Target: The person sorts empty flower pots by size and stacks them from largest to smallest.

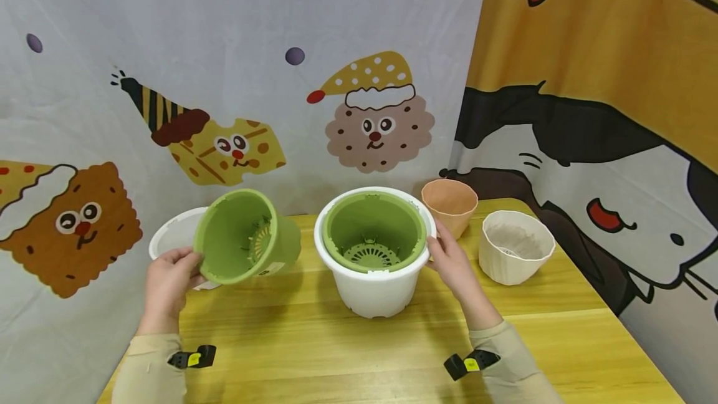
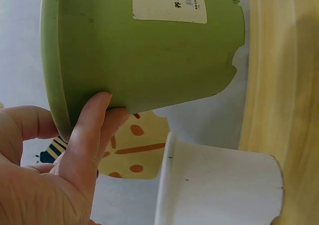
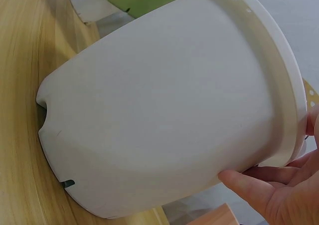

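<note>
My left hand point(image 1: 171, 282) pinches the rim of a green flowerpot point(image 1: 288, 239), thumb inside and fingers along the outer wall. That pot is tilted, its mouth facing left and toward me, and a paper label shows on its side in the left wrist view. Behind it is a white flowerpot point(image 1: 174, 234), partly hidden. At the table's middle a larger white flowerpot point(image 1: 377, 295) stands upright with a second green flowerpot point(image 1: 367, 226) nested in it. My right hand point(image 1: 451, 264) grips the right rim of this white pot, fingers against its outside in the right wrist view.
A terracotta-coloured pot point(image 1: 450, 199) stands at the back right, and a cream faceted pot point(image 1: 510, 257) is in front of it to the right. The wooden table point(image 1: 348, 360) meets a cartoon-printed cloth point(image 1: 252, 11) at the back and right.
</note>
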### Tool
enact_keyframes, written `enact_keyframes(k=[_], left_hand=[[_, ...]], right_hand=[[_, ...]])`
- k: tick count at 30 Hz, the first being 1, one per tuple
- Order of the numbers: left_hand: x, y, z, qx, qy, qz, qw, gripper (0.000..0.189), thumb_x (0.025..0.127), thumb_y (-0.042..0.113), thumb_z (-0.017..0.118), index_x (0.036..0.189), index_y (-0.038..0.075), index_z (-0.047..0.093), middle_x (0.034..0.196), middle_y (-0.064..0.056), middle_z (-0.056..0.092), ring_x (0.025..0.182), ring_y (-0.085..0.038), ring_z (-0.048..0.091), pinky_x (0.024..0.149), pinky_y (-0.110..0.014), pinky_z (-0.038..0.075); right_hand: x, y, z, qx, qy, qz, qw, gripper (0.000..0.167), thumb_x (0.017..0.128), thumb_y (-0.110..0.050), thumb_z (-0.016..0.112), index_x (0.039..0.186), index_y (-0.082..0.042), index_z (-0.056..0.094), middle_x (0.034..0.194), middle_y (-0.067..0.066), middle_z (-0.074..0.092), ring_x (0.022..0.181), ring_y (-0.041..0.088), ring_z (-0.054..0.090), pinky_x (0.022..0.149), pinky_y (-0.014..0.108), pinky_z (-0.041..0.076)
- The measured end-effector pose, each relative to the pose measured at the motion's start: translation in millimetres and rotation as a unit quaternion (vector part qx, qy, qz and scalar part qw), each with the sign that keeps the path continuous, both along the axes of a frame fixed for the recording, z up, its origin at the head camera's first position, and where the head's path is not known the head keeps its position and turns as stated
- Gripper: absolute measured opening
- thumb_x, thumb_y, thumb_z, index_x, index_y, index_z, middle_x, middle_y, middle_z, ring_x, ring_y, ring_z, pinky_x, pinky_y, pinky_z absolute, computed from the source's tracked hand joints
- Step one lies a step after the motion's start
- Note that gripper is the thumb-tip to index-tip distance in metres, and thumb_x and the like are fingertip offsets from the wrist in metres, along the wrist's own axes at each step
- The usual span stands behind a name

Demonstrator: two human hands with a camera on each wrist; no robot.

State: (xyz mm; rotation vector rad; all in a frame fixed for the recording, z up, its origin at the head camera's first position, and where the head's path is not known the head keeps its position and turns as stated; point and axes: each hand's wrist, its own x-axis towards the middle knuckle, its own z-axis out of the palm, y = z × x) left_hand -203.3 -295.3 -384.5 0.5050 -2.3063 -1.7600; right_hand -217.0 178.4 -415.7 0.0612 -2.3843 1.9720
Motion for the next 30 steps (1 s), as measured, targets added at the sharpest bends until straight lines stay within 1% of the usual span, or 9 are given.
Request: enact_keyframes(k=[4, 10, 13, 15, 22, 30], left_hand=[[-1.5, 1.5, 8.0, 0.011, 0.014, -0.001, 0.9998, 0.04, 0.098, 0.014, 0.054, 0.126, -0.015, 0.052, 0.075, 0.009, 0.064, 0.065, -0.002, 0.064, 0.061, -0.019, 0.058], [-4.9, 3.3, 18.6, -0.002, 0.022, -0.012, 0.9997, 0.043, 0.098, 0.016, 0.054, 0.129, -0.014, 0.052, 0.077, 0.011, 0.064, 0.067, -0.001, 0.065, 0.061, -0.019, 0.059], [-6.5, 4.7, 23.9, -0.005, 0.025, -0.013, 0.9996, 0.042, 0.098, 0.016, 0.055, 0.128, -0.013, 0.053, 0.077, 0.012, 0.064, 0.067, -0.001, 0.065, 0.061, -0.019, 0.059], [-7.2, 5.8, 27.5, 0.003, 0.033, -0.013, 0.9993, 0.04, 0.098, 0.016, 0.056, 0.126, -0.012, 0.055, 0.076, 0.012, 0.064, 0.067, -0.002, 0.065, 0.061, -0.019, 0.058], [-7.4, 12.5, 41.7, 0.062, 0.066, -0.004, 0.9959, 0.026, 0.095, 0.014, 0.061, 0.114, -0.004, 0.062, 0.079, 0.008, 0.067, 0.066, -0.005, 0.066, 0.058, -0.018, 0.058], [-13.7, 27.2, 54.5, 0.084, 0.096, -0.001, 0.9919, 0.024, 0.095, 0.011, 0.062, 0.114, -0.004, 0.063, 0.078, 0.005, 0.068, 0.064, -0.006, 0.067, 0.056, -0.019, 0.058]], right_hand=[[0.1, 0.2, -0.3, 0.0, 0.0, -0.001, 1.0, 0.055, 0.107, -0.019, 0.04, 0.158, -0.007, 0.023, 0.154, 0.023, 0.033, 0.13, 0.039, 0.047, 0.093, 0.042, 0.055], [-0.2, 0.3, -0.8, 0.001, -0.001, -0.003, 1.0, 0.054, 0.107, -0.019, 0.04, 0.157, -0.007, 0.024, 0.153, 0.024, 0.034, 0.129, 0.039, 0.047, 0.092, 0.043, 0.055], [-0.1, 0.2, -0.6, 0.003, -0.001, -0.004, 1.0, 0.054, 0.107, -0.019, 0.04, 0.157, -0.007, 0.024, 0.153, 0.024, 0.034, 0.13, 0.039, 0.047, 0.092, 0.043, 0.055], [0.2, 0.3, -0.3, 0.005, -0.002, -0.004, 1.0, 0.055, 0.107, -0.02, 0.04, 0.158, -0.007, 0.024, 0.154, 0.024, 0.034, 0.13, 0.039, 0.047, 0.092, 0.043, 0.055], [0.8, 0.6, 0.0, 0.009, -0.001, -0.006, 0.9999, 0.055, 0.107, -0.021, 0.041, 0.158, -0.007, 0.023, 0.154, 0.024, 0.034, 0.129, 0.04, 0.048, 0.092, 0.042, 0.056], [0.0, 0.6, -1.2, 0.01, -0.002, -0.007, 0.9999, 0.055, 0.107, -0.02, 0.041, 0.157, -0.007, 0.024, 0.153, 0.024, 0.035, 0.129, 0.039, 0.048, 0.091, 0.041, 0.056]])
